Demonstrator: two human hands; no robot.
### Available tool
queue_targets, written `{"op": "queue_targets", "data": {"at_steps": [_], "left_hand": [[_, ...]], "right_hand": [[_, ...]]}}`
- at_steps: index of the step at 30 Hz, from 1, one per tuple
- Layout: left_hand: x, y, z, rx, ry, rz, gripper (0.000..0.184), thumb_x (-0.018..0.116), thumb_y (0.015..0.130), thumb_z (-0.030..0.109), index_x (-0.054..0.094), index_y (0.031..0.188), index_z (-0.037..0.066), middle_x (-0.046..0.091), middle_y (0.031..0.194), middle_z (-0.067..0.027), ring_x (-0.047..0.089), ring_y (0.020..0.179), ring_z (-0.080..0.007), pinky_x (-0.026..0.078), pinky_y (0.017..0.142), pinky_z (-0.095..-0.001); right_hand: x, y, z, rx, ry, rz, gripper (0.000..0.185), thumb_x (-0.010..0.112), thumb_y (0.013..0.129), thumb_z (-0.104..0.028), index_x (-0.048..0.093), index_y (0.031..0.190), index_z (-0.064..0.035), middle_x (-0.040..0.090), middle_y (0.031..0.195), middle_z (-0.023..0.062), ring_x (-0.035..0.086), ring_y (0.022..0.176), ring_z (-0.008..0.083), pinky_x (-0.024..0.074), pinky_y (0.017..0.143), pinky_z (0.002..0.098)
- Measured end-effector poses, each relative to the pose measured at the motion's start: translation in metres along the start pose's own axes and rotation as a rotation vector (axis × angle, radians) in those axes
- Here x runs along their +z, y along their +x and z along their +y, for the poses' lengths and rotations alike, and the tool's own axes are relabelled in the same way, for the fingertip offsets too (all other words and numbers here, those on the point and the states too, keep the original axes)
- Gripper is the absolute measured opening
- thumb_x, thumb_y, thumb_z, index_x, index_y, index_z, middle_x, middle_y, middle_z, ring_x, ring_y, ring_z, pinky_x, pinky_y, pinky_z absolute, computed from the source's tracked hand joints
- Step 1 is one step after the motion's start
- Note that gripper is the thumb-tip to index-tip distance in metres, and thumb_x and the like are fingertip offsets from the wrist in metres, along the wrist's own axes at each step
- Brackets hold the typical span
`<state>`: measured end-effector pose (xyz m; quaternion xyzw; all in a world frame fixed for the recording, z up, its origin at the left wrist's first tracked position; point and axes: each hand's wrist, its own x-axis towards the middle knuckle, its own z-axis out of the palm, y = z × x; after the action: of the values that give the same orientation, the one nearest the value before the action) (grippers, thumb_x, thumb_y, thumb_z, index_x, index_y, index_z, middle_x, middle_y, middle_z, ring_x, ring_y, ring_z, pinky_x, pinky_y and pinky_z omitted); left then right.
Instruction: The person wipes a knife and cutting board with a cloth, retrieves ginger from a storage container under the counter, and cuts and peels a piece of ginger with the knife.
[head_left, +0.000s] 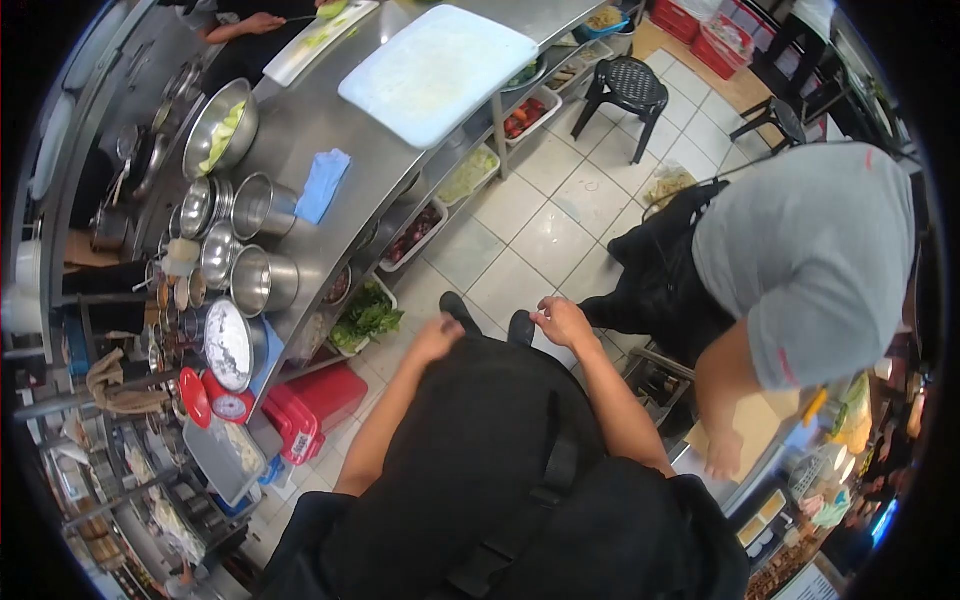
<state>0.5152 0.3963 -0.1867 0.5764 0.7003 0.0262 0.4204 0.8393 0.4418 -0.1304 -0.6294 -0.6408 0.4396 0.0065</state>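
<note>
My left hand (437,339) is held in front of my body at the edge of my black apron (480,400). It is smeared, and its fingers are partly hidden. On the other side, my right hand (564,324) is raised over the tiled floor with its fingers curled in towards the thumb. Whatever those fingers hold, if anything, is too small to make out. Between the two hands my dark shoes (521,328) show on the floor.
At left runs a steel counter (300,130) with a white cutting board (438,75), metal pots (265,280), a blue cloth (322,185) and a red scale (228,402). Vegetable bins (412,235) sit below. A co-worker in grey (800,250) leans at right. A black stool (625,90) stands ahead.
</note>
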Motion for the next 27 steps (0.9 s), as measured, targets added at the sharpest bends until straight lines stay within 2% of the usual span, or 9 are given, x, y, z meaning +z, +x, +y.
{"op": "queue_targets", "data": {"at_steps": [1, 4, 8, 13, 16, 18, 21, 24, 27], "left_hand": [[0.015, -0.011, -0.007, 0.036, 0.168, -0.205, 0.065, 0.063, 0.094, 0.052, 0.058, 0.140, 0.005, 0.054, 0.145, -0.0223, 0.051, 0.135, -0.0384, 0.041, 0.111, -0.0439], [-0.004, -0.008, -0.021, -0.056, -0.121, -0.234, 0.065, 0.061, 0.095, 0.053, 0.060, 0.138, 0.004, 0.061, 0.137, -0.0216, 0.059, 0.127, -0.0325, 0.045, 0.106, -0.0404], [-0.028, -0.017, -0.017, -0.201, -0.028, -0.231, 0.065, 0.062, 0.094, 0.053, 0.062, 0.135, 0.003, 0.063, 0.134, -0.0216, 0.060, 0.125, -0.0340, 0.046, 0.105, -0.0400], [-0.006, -0.004, -0.041, -0.249, -0.081, -0.188, 0.066, 0.064, 0.092, 0.052, 0.061, 0.135, 0.001, 0.063, 0.134, -0.0213, 0.057, 0.129, -0.0350, 0.044, 0.107, -0.0415], [-0.005, 0.021, -0.056, -0.149, 0.058, -0.315, 0.067, 0.064, 0.092, 0.052, 0.060, 0.135, 0.001, 0.062, 0.136, -0.0211, 0.057, 0.129, -0.0353, 0.045, 0.107, -0.0417], [-0.007, 0.036, -0.068, -0.095, 0.114, -0.392, 0.066, 0.065, 0.091, 0.052, 0.061, 0.135, 0.002, 0.062, 0.136, -0.0211, 0.057, 0.128, -0.0356, 0.045, 0.106, -0.0422], [-0.011, 0.036, -0.077, -0.023, 0.107, -0.401, 0.064, 0.065, 0.091, 0.052, 0.063, 0.132, 0.003, 0.063, 0.134, -0.0216, 0.058, 0.126, -0.0364, 0.046, 0.105, -0.0432], [-0.027, 0.030, -0.094, 0.030, 0.032, -0.373, 0.062, 0.066, 0.092, 0.052, 0.064, 0.129, 0.002, 0.066, 0.129, -0.0208, 0.061, 0.121, -0.0344, 0.048, 0.101, -0.0416], [-0.057, 0.015, -0.124, 0.004, -0.126, -0.366, 0.060, 0.067, 0.092, 0.052, 0.065, 0.127, 0.003, 0.068, 0.126, -0.0186, 0.064, 0.116, -0.0307, 0.049, 0.097, -0.0397]], "right_hand": [[-0.001, 0.002, -0.004, -0.018, -0.037, -0.013, 0.043, 0.067, 0.093, -0.037, 0.070, 0.117, -0.0022, 0.071, 0.115, 0.0207, 0.066, 0.111, 0.0374, 0.0521, 0.095, 0.0462], [0.004, 0.014, -0.007, -0.063, -0.061, -0.017, 0.042, 0.067, 0.092, -0.036, 0.069, 0.117, -0.0021, 0.071, 0.114, 0.0216, 0.066, 0.111, 0.0375, 0.0520, 0.095, 0.0465], [0.033, 0.002, -0.027, -0.082, 0.135, 0.224, 0.040, 0.071, 0.090, -0.033, 0.069, 0.115, -0.0025, 0.073, 0.099, 0.0200, 0.068, 0.098, 0.0386, 0.0534, 0.087, 0.0450], [0.075, -0.011, -0.014, -0.027, 0.507, -0.266, 0.041, 0.075, 0.087, -0.035, 0.071, 0.110, -0.0021, 0.074, 0.090, 0.0162, 0.072, 0.083, 0.0302, 0.0551, 0.076, 0.0402], [0.075, -0.014, 0.009, 0.124, 0.391, 0.055, 0.041, 0.074, 0.087, -0.036, 0.073, 0.109, -0.0015, 0.075, 0.094, 0.0182, 0.073, 0.087, 0.0316, 0.0559, 0.079, 0.0404], [0.084, -0.005, 0.026, 0.171, 0.405, 0.282, 0.029, 0.074, 0.091, -0.027, 0.073, 0.100, 0.0007, 0.071, 0.075, 0.0074, 0.064, 0.062, 0.0130, 0.0526, 0.060, 0.0304], [0.097, 0.012, 0.031, 0.239, 0.425, 0.392, 0.028, 0.072, 0.091, -0.025, 0.073, 0.102, 0.0007, 0.071, 0.077, 0.0077, 0.066, 0.063, 0.0133, 0.0537, 0.060, 0.0309], [0.102, 0.015, -0.010, 0.261, 0.436, 0.298, 0.038, 0.072, 0.088, -0.033, 0.072, 0.103, 0.0019, 0.075, 0.092, 0.0197, 0.073, 0.087, 0.0321, 0.0552, 0.079, 0.0410], [0.121, 0.022, -0.064, 0.189, 0.272, 0.176, 0.039, 0.071, 0.089, -0.034, 0.071, 0.106, 0.0016, 0.075, 0.093, 0.0204, 0.072, 0.091, 0.0338, 0.0550, 0.081, 0.0415]]}}
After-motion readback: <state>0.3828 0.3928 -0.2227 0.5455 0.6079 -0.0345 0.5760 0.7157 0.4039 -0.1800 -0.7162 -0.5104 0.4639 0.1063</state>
